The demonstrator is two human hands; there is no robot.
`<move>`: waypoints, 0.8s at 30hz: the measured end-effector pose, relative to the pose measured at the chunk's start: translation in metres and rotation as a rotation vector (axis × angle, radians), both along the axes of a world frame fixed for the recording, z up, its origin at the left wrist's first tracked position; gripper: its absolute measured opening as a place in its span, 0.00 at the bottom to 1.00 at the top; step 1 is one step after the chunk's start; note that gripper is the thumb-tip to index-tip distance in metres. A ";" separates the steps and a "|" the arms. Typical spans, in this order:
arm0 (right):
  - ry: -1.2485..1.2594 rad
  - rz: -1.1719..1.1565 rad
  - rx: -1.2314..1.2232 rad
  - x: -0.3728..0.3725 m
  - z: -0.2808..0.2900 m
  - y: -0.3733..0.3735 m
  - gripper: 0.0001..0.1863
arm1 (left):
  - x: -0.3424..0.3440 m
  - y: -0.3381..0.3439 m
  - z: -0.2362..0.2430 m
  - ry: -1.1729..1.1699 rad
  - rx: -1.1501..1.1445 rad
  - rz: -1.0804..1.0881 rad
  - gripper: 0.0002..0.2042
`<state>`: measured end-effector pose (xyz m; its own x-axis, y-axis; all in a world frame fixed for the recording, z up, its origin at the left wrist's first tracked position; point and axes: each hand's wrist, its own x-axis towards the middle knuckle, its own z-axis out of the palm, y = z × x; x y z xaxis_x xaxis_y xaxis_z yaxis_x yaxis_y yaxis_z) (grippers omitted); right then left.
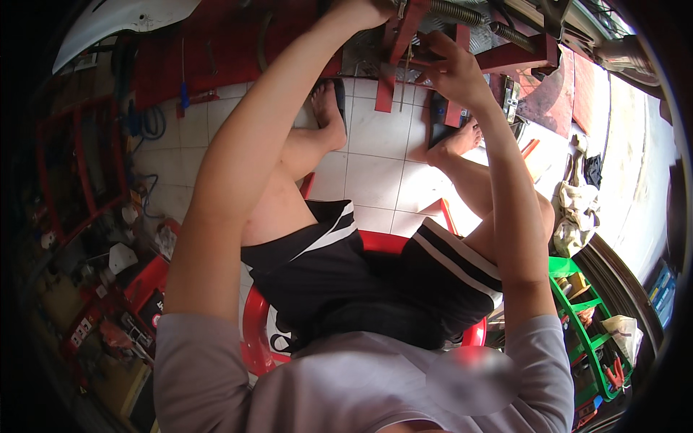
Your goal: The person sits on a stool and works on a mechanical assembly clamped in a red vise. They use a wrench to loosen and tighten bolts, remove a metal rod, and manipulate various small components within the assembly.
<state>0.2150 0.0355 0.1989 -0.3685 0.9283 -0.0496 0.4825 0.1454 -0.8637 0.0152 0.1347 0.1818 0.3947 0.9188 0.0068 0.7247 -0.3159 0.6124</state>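
Observation:
At the top edge, my left hand (364, 13) reaches to a red metal bracket (404, 32); its fingers are mostly cut off or hidden, so their grip does not show. My right hand (453, 72) is on the other side of that bracket, with curled fingers beside a thin upright metal rod (404, 78). What those fingers hold, if anything, I cannot make out. A coil spring (455, 10) and a second threaded or coiled part (511, 36) run close above the right hand. A red crossbar (516, 56) extends to the right of it.
I sit on a red plastic chair (254, 325) over white floor tiles (372, 169). A green rack (595, 339) with tools stands at right, near a cloth bag (577, 213). Red shelving (83, 169), a blue hose (150, 124) and a blue-handled screwdriver (184, 95) are at left.

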 end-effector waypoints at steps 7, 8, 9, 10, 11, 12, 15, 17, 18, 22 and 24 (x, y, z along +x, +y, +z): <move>-0.001 -0.011 -0.033 0.006 -0.004 0.001 0.24 | 0.011 -0.008 0.014 0.088 -0.013 0.186 0.18; 0.003 -0.007 -0.033 0.006 -0.003 0.000 0.24 | 0.014 -0.010 0.016 0.241 0.071 0.077 0.18; 0.011 -0.030 -0.038 0.004 -0.002 0.000 0.23 | 0.015 -0.011 0.016 0.395 0.155 -0.028 0.17; 0.018 -0.054 -0.043 0.002 -0.002 0.000 0.21 | 0.016 -0.012 0.015 0.548 0.238 -0.136 0.17; 0.025 -0.078 -0.048 0.001 -0.001 -0.001 0.20 | 0.014 -0.014 0.014 0.482 0.156 -0.093 0.16; 0.038 -0.076 -0.044 0.001 -0.001 -0.001 0.21 | 0.016 -0.017 0.013 0.412 0.076 -0.056 0.16; 0.056 -0.073 -0.023 0.003 -0.003 -0.001 0.21 | 0.016 -0.021 0.015 0.289 -0.058 0.025 0.14; 0.037 -0.073 0.001 0.003 -0.007 0.000 0.22 | 0.016 -0.023 0.017 0.272 -0.077 0.041 0.14; 0.031 -0.072 0.001 0.003 -0.007 0.000 0.23 | 0.016 -0.023 0.017 0.281 -0.066 0.038 0.14; 0.025 -0.067 0.012 0.003 -0.008 0.001 0.23 | 0.016 -0.024 0.018 0.308 0.037 -0.009 0.13; 0.023 -0.064 0.023 0.004 -0.008 0.001 0.23 | 0.016 -0.023 0.018 0.318 0.044 -0.013 0.13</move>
<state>0.2192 0.0365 0.1908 -0.3090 0.9509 -0.0204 0.4713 0.1344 -0.8717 0.0313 0.1114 0.1997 0.3948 0.9154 -0.0792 0.8735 -0.3472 0.3414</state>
